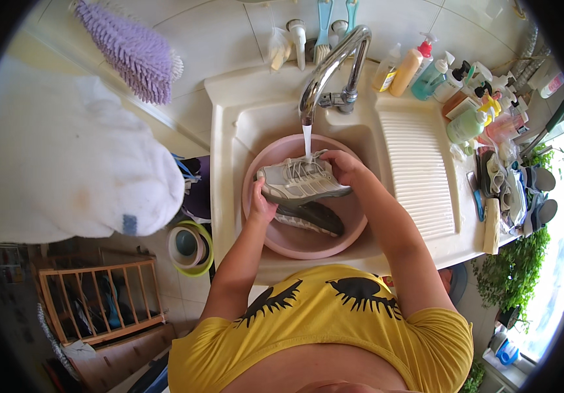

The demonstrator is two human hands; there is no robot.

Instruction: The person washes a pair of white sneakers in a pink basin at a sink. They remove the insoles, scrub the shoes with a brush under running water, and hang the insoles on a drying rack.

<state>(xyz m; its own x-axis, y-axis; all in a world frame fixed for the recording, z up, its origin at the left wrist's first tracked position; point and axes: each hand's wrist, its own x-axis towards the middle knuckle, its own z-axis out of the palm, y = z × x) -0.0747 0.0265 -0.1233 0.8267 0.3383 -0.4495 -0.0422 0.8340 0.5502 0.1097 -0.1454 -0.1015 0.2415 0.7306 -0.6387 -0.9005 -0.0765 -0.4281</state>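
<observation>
A grey and white lace-up sneaker [306,179] is held level under the running faucet [331,73]. The stream of water [307,140] falls onto its laces. My left hand [262,202] grips one end of the shoe, and my right hand [343,167] holds the other end near the ankle opening. Below it, a second sneaker [313,219] lies on its side in a pink plastic basin [306,251], its dark sole showing. The basin sits inside the cream sink bowl [247,127]. The held shoe partly covers the second one.
Right of the bowl is a ribbed washboard [419,172]. Several pump bottles [429,81] crowd the back right ledge. Light-blue brushes [323,29] hang on the tiled wall. A white towel [75,162] and a purple chenille duster [129,54] hang at left, above a wooden rack [102,299].
</observation>
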